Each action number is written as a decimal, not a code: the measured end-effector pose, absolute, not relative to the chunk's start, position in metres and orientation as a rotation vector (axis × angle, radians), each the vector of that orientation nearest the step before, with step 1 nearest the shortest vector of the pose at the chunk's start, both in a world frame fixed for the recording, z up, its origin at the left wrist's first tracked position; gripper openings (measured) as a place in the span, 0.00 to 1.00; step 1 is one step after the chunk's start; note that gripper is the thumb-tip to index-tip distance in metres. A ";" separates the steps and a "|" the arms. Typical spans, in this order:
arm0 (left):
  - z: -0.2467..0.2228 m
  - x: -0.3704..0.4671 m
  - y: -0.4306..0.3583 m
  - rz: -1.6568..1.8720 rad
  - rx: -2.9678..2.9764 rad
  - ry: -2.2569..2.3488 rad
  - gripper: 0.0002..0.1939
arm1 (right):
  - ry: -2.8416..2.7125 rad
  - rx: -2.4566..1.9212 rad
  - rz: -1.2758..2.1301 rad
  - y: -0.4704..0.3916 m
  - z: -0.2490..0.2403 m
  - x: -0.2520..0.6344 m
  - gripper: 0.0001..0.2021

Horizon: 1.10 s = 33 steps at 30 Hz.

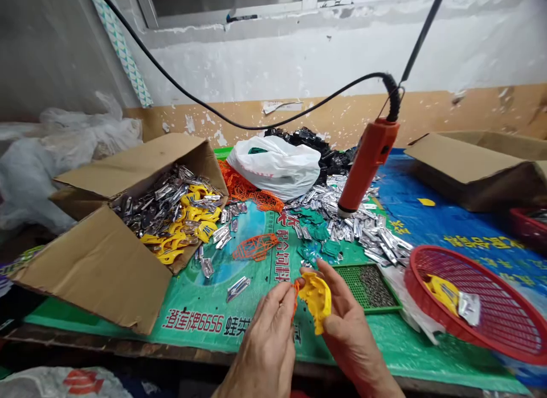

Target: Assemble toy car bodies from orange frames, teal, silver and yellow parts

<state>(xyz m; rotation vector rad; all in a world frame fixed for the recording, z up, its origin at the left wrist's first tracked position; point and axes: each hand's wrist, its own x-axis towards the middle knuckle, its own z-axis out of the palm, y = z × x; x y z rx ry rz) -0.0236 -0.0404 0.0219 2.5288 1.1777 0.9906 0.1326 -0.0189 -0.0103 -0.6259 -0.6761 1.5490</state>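
Near the front edge of the table, my right hand [350, 324] pinches a curved yellow plastic shell [318, 307], its hollow side turned towards my left hand. Closed fingers of my left hand [269, 327] hold an orange lattice-like plastic piece [296, 295], mostly hidden by them. The two parts are very close together; whether they touch I cannot tell. Just beyond my right hand lies a green tray [395, 307] with many small dark screws [376, 287]. Another flat orange lattice piece [255, 247] rests on the green sheet [192, 298].
An orange electric screwdriver [365, 164] hangs on the right from a cable. The cardboard box [106, 261] at left spills silver and yellow parts [188, 221]. Silver pieces [325, 195] and a white plastic bag [277, 164] lie behind. A red basket [474, 272] stands right.
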 end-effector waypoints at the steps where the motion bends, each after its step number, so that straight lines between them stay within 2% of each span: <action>1: 0.022 -0.023 -0.041 0.990 2.568 1.188 0.34 | -0.647 -0.608 1.557 -0.020 -0.012 0.133 0.41; 10: 0.023 -0.012 -0.041 0.894 2.851 1.204 0.27 | -0.616 -0.535 1.502 -0.029 -0.014 0.136 0.41; 16: 0.007 -0.010 -0.040 1.048 2.882 1.177 0.27 | -0.685 -0.579 1.446 -0.029 -0.014 0.134 0.40; 28: 0.005 -0.009 -0.037 1.037 2.888 1.178 0.24 | -0.703 -0.662 1.429 -0.025 -0.009 0.131 0.36; 33: 0.017 -0.010 -0.036 0.905 2.917 1.175 0.22 | -0.706 -0.685 1.418 -0.023 -0.010 0.130 0.36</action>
